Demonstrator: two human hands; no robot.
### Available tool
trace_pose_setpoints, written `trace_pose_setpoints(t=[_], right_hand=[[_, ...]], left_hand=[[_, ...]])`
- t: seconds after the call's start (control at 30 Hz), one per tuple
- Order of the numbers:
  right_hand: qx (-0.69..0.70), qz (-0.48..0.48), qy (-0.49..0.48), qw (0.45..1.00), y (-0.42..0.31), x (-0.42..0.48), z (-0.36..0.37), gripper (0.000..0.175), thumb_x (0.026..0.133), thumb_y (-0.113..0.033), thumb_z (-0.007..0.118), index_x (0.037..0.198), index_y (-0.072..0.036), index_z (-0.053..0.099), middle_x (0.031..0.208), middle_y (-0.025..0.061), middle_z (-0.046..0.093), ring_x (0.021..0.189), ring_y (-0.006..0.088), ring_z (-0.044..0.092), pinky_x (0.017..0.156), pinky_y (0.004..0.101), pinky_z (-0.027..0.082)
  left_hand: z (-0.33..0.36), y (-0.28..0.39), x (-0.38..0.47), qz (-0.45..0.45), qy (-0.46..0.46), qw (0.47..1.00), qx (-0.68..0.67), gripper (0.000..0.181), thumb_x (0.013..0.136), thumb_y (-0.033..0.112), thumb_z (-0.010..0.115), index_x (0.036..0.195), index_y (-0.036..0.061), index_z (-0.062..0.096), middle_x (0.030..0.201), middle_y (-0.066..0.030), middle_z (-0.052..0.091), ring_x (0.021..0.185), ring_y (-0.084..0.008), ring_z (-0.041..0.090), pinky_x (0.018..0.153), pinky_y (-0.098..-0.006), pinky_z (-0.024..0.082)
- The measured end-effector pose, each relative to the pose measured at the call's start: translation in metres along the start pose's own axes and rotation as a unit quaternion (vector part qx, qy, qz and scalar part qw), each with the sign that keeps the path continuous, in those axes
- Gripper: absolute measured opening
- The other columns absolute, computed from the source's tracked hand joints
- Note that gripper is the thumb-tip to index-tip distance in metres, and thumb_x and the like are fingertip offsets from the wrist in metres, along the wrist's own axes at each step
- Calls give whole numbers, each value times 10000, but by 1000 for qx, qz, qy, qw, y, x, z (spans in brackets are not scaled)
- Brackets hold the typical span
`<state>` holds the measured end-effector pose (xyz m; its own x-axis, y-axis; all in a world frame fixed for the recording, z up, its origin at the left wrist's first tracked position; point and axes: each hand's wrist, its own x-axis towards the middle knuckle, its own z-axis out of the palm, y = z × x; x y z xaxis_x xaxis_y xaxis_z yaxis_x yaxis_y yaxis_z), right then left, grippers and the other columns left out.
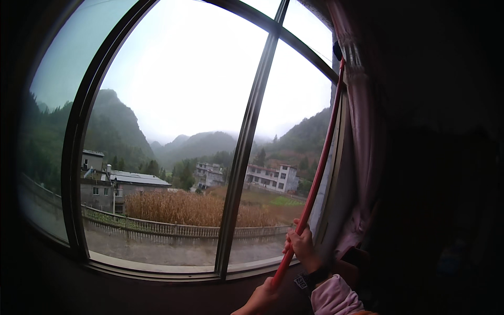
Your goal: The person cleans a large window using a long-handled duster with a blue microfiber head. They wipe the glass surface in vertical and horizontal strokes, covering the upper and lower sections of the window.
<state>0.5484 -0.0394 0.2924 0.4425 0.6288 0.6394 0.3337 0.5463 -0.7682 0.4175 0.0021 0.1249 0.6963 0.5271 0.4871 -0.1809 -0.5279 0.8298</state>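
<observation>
A long red pole [323, 157] slants up along the right side of the window [247, 134]. My left hand [260, 296] grips its lower end, near the bottom of the view. Higher on the shaft my right hand [302, 243] is wrapped around it, with a dark band on the wrist and a pale pink sleeve. At the pole's top sits a small dark head [337, 51], beside the gathered pink curtain [363, 106]. I cannot tell whether the head touches the curtain or the window edge.
The windowsill track [157, 272] runs below the panes. To the left stands another dark upright frame [75, 157]. Deep shadow hides most of the room at right. Outside are a balustrade [173, 229], dry crops [177, 206], buildings and misty hills.
</observation>
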Motion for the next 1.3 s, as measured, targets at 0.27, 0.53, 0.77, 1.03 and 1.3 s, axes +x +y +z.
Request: trace_pose_setpoints(t=[0.27, 0.53, 0.77, 1.03, 1.3], right_hand=[[28, 51, -32, 998, 52, -123, 34, 411, 923, -65, 512, 1243, -15, 260, 710, 76, 515, 495, 159, 565, 464, 362, 550], [61, 81, -74, 992, 48, -196, 34, 480, 905, -47, 555, 1274, -24, 248, 805, 95, 536, 544, 181, 609, 503, 376, 566], [108, 118, -141, 977, 9, -232, -4, 499, 901, -61, 576, 1285, -14, 261, 856, 96, 544, 677, 203, 643, 617, 369, 571], [162, 46, -18, 985, -70, -154, -35, 379, 930, -130, 530, 1237, -7, 344, 884, 98, 559, 695, 186, 648, 520, 292, 553], [161, 43, -5, 986, -121, -122, 11, 315, 928, -130, 525, 1156, 3, 352, 672, 45, 479, 430, 110, 482, 377, 283, 468]], left_hand=[[-8, -48, -127, -81, -41, 972, -216, 403, 704, -88, 546, 1075, 70, 560, 738, 16, 499, 566, -87, 470, 478, -260, 387], [13, -62, -197, -104, -28, 971, -212, 207, 733, 5, 640, 928, 52, 590, 683, 14, 517, 515, -77, 470, 426, -237, 364], [42, -2, -245, -282, -16, 895, -345, 381, 646, -84, 592, 1000, 52, 558, 699, 23, 499, 516, -78, 464, 425, -235, 358], [77, 41, -283, -214, 43, 933, -287, 249, 714, -8, 658, 930, 66, 560, 663, 28, 498, 509, -71, 460, 441, -219, 357], [23, 93, -312, -205, 50, 946, -247, 223, 733, -31, 661, 924, 54, 584, 721, -2, 570, 622, -91, 539, 535, -246, 443]])
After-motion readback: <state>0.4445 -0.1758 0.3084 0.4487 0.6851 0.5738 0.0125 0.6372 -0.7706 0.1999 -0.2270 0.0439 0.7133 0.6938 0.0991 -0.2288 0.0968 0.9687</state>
